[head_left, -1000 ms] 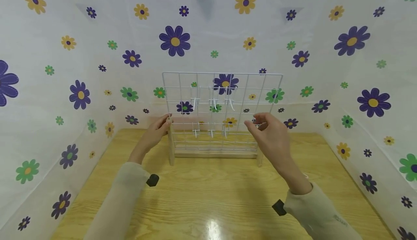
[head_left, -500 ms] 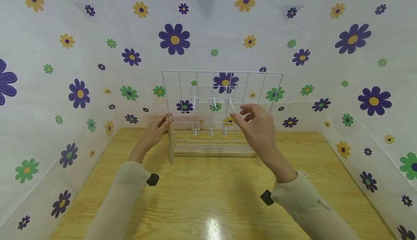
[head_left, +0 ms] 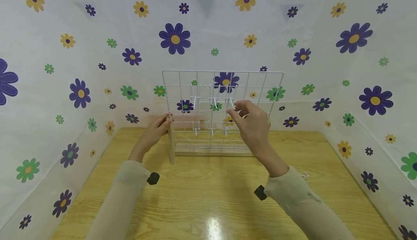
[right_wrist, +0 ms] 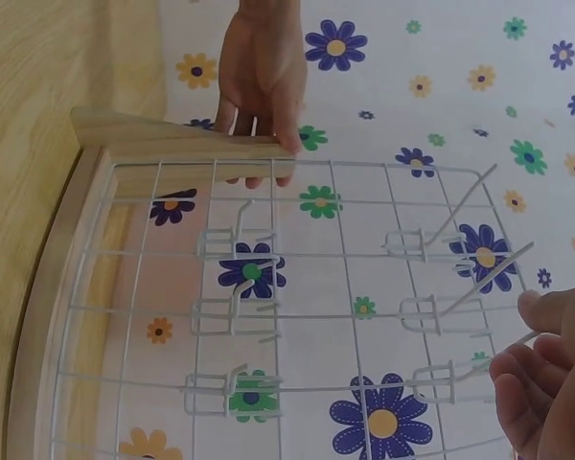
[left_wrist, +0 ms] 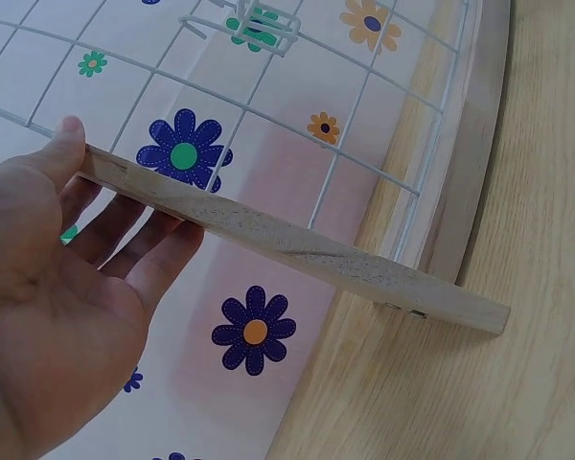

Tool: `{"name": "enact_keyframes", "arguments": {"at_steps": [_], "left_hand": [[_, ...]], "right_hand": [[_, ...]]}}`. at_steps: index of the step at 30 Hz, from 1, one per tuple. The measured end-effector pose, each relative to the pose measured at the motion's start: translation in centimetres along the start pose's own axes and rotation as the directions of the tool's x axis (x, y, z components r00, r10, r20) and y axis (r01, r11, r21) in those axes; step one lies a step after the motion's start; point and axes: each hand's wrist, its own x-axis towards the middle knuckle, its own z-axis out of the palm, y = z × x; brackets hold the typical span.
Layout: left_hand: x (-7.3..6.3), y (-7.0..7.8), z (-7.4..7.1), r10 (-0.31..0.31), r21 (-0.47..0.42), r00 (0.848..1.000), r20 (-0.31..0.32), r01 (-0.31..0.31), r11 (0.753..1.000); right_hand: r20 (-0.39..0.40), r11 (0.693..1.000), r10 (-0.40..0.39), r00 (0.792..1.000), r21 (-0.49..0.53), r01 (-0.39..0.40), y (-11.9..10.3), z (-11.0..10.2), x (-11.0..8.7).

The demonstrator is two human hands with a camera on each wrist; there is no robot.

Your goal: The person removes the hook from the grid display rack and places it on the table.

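A white wire grid rack [head_left: 202, 71] stands upright in a wooden frame, with two rows of white wire hooks hung on it. My left hand [head_left: 152, 133] grips the top of the left wooden post [left_wrist: 297, 244], its thumb on the near side and its fingers behind. My right hand [head_left: 252, 124] is at the upper row's rightmost hook [right_wrist: 431, 381]. In the right wrist view, thumb and index finger pinch that hook's prong near its tip. The neighbouring upper hook [right_wrist: 424, 314] sticks out beside the thumb. The right hand and forearm hide most of the right post in the head view.
A loose white hook [head_left: 305, 175] lies on the wooden table [head_left: 195, 196], to the right of the right sleeve. Flower-patterned white sheets [head_left: 208, 22] wall the table at the back and both sides. The rack's wooden base bar [head_left: 215, 153] runs along its foot.
My right hand has moved left and slightly up from the rack's right side to the upper right hook, and now pinches it. The left hand stays on the post.
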Motion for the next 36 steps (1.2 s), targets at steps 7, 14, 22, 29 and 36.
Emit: {"name": "enact_keyframes", "arguments": {"at_steps": [7,14,22,29,36], "left_hand": [[0.21,-0.4,-0.24,0.015,-0.026,1.0,0.008,-0.015,1.0],[0.25,-0.39,-0.2,0.0,-0.005,1.0,-0.009,0.0,1.0],[0.14,-0.26,-0.13,-0.008,0.0,1.0,-0.008,0.008,1.0],[-0.03,-0.2,-0.17,-0.012,-0.017,1.0,-0.005,0.012,1.0],[-0.1,-0.27,-0.08,-0.009,-0.021,1.0,-0.003,0.009,1.0]], "right_hand": [[-0.019,1.0,-0.02,1.0,0.015,0.02,0.35,0.3,0.1],[-0.047,0.999,-0.024,0.999,0.02,0.025,0.05,0.36,0.26],[-0.133,0.998,-0.052,0.99,0.032,0.056,0.17,0.44,0.49],[-0.201,0.985,-0.087,0.976,0.127,0.114,0.55,0.34,0.67],[-0.239,0.975,-0.092,0.967,0.178,0.136,0.47,-0.2,0.57]]}}
